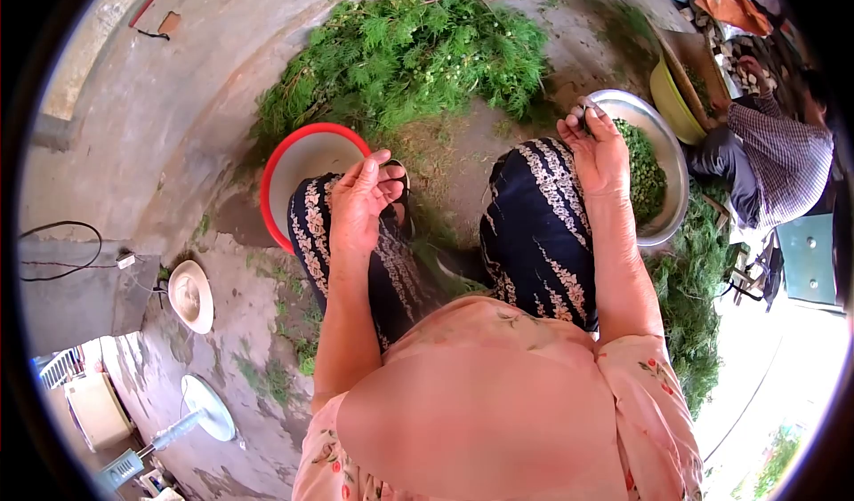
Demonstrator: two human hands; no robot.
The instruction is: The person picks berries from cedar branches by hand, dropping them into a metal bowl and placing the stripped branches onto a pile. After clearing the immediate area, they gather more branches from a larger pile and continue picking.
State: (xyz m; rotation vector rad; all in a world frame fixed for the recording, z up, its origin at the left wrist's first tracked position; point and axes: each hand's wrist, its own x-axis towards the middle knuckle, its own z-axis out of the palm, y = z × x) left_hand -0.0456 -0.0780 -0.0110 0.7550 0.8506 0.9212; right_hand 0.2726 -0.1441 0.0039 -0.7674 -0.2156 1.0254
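My left hand (360,200) is held palm up above my left knee, beside the red-rimmed basin (268,200). Its fingers are loosely curled and apart, and nothing shows in it. Over my right knee, my right hand (601,152) overlaps the near edge of a metal bowl (681,176). Its fingers are bent around a small dark thing (584,120), too small to make out. Small green pieces (648,176) fill part of the metal bowl. In front of me lies a big heap of feathery green branches (418,52), with pale round bits among the leaves.
Another person (774,154) in a checked shirt sits at the right by a yellow-green basin (672,101). More cut greenery (689,305) lies beside my right leg. At the left are a straw hat (191,296) and a standing fan (206,408).
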